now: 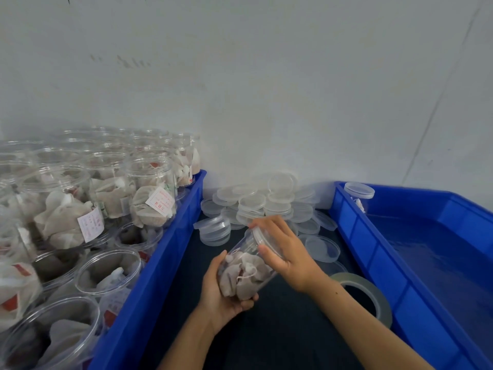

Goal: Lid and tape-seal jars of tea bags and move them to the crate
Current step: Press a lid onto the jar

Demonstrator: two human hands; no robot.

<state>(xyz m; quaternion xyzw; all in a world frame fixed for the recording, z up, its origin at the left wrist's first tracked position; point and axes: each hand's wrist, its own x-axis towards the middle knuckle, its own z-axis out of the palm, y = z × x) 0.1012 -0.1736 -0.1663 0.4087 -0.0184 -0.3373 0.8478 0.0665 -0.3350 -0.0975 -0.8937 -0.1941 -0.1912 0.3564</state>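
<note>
- A pale grey wall (266,76) fills the background beyond the hands, above a dark surface (266,329) that runs between two crates.
- To the left of the hands a blue crate (149,276) is packed with open jars (106,271) of tea bags, some stacked and showing white labels with red print.
- To the right of the hands a second blue crate (400,263) holds one lidded jar (358,192) in its far corner.
- Beyond the hands, against the wall, lies a heap of clear loose lids (266,201), spreading toward the right-hand crate.
- A roll of tape (373,297) stands on the surface just under the right forearm, beside the right-hand crate.
- The held jar (248,271), clear and full of tea bags, is tilted in the air between both hands, mouth pointing away toward the lid heap.
- The left hand (221,295) cups the jar's base, fingers curled under and around it.
- The right hand (282,249) grips a clear lid (262,237) on the jar's mouth, thumb on the near side and fingers wrapped over the rim.
</note>
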